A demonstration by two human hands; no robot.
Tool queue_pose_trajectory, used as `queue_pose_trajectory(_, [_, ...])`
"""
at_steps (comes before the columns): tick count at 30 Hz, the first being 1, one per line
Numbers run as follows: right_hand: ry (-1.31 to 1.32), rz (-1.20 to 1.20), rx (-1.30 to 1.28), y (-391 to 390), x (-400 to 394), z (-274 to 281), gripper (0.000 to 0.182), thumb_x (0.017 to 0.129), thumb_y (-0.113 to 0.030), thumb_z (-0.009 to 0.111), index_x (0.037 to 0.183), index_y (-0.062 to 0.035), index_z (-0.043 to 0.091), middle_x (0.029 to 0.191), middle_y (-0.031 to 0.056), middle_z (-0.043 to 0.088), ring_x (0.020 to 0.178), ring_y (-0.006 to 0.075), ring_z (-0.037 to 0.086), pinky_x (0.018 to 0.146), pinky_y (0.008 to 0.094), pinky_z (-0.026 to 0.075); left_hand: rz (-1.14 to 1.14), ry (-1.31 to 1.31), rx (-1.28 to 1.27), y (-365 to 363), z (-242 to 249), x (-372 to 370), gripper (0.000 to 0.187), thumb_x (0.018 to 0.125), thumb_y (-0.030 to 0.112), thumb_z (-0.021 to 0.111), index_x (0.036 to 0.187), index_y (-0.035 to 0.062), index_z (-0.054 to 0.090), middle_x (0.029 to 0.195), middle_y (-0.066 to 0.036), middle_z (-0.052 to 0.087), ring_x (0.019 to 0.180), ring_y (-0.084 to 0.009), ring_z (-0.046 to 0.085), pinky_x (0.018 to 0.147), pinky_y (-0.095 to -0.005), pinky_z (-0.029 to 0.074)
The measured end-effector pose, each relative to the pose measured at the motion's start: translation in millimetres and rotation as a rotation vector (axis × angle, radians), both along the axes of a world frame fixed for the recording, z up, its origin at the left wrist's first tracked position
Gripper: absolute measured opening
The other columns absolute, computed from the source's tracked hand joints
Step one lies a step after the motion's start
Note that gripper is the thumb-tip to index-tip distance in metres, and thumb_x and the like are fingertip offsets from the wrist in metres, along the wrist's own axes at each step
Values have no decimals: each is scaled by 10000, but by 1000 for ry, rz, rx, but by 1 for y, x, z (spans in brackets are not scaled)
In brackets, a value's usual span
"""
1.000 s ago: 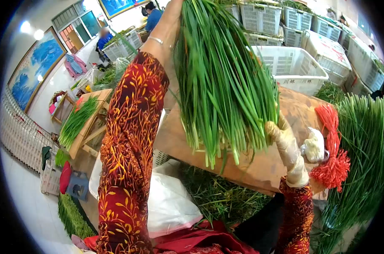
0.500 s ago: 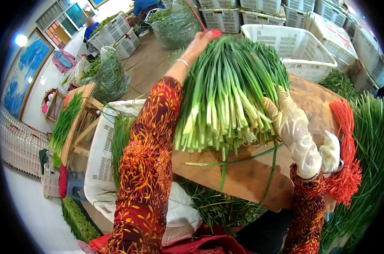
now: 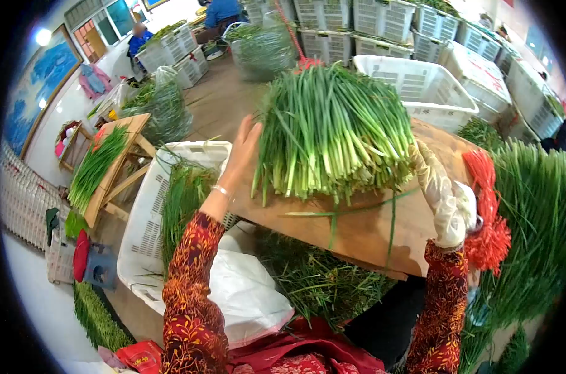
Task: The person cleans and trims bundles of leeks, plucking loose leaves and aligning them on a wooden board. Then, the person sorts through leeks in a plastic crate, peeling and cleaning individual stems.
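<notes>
A large bundle of green stalks (image 3: pixel 333 137) lies on the wooden board (image 3: pixel 308 218), pale cut ends toward me. My left hand (image 3: pixel 242 153), bare with a bracelet at the wrist, is beside the bundle's left side, fingers apart and holding nothing. At the right side of the bundle is my right hand (image 3: pixel 423 165) in a pale glove; its fingertips are partly hidden against the stalks, so its grip is unclear. Red string (image 3: pixel 309 63) shows at the far end of the bundle. A few loose leaves (image 3: pixel 311 214) lie on the board before the cut ends.
Red strings (image 3: pixel 482 212) hang at the board's right edge beside a tall heap of greens (image 3: pixel 526 230). A white crate (image 3: pixel 147 230) stands left, another (image 3: pixel 420 81) behind the board. Stacked crates (image 3: pixel 383 22) and a person in blue (image 3: pixel 220 11) are farther back.
My left hand has come away from the red string at the far end and moved back to the bundle's left side. My right hand stays at the right side.
</notes>
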State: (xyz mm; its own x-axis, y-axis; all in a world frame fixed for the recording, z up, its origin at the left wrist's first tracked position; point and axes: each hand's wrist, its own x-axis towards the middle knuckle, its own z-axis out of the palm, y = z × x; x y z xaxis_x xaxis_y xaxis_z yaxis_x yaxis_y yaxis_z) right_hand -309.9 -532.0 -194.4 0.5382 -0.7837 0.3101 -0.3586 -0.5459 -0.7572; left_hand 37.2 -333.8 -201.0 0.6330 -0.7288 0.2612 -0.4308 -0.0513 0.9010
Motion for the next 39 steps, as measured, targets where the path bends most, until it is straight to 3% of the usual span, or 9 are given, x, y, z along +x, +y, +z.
queue_pose_trajectory(8, [90,-264,39,2,-65,-25,535,827,-408,474,1251,-84,437,1127,169,545,1000,228,526,833,305,397,-11,180,15,32,-29,-42,737,855,479,468,1370,32,187,1422,-133,200,1319,-234,173,1057,-329,165])
queue_pose_trajectory(15, [957,-432,-48,-19,-88,-46,471,821,-292,519,1255,-122,444,1110,141,563,957,149,549,806,263,408,123,124,-18,23,-40,-35,782,831,525,469,1364,22,198,1419,-149,195,1321,-249,163,1063,-343,153])
queue_pose_trajectory(16, [748,-351,-27,-18,-81,-37,466,821,-276,525,1255,-128,445,1108,138,565,951,138,553,802,257,409,123,136,24,23,-39,-34,786,828,534,467,1360,18,206,1413,-157,207,1317,-256,171,1062,-347,160])
queue_pose_trajectory(17, [-24,-37,180,-9,-62,-30,467,831,-323,516,1247,-120,453,1102,134,568,913,134,555,756,281,425,125,148,68,23,-32,-36,790,824,543,465,1356,15,214,1407,-165,218,1314,-263,180,1061,-350,167])
queue_pose_trajectory(19, [-365,-103,519,-8,-11,0,573,855,-491,453,1261,-87,437,1137,119,556,923,130,549,732,313,439,93,246,94,13,-19,-50,885,782,631,439,1368,25,172,1412,-175,203,1315,-281,174,1065,-384,153])
queue_pose_trajectory(23, [-201,77,627,-39,28,-12,677,848,-569,413,1276,-45,409,1216,105,494,1071,166,472,881,282,367,111,406,114,-18,-13,-83,970,741,690,430,1381,31,119,1435,-176,117,1323,-296,131,1070,-402,128])
queue_pose_trajectory(31, [-84,28,112,-35,8,-3,547,867,-463,475,1203,-31,484,1192,101,518,1067,213,485,928,310,347,26,482,72,0,-4,-90,880,802,607,427,1384,36,96,1447,-161,48,1337,-277,63,1072,-397,127])
queue_pose_trajectory(37, [-305,325,-86,29,18,71,412,828,-291,582,1155,-47,519,1148,112,542,1073,223,497,929,323,374,89,-249,-241,0,34,-51,618,854,392,487,1330,56,281,1407,-112,234,1313,-251,183,1058,-374,180])
queue_pose_trajectory(39, [139,475,-453,40,35,82,395,794,-245,602,1150,-89,529,1161,114,534,1076,262,493,932,349,385,-161,-421,-288,-40,71,-67,523,865,333,486,1313,109,339,1387,-100,289,1303,-251,221,1059,-380,175])
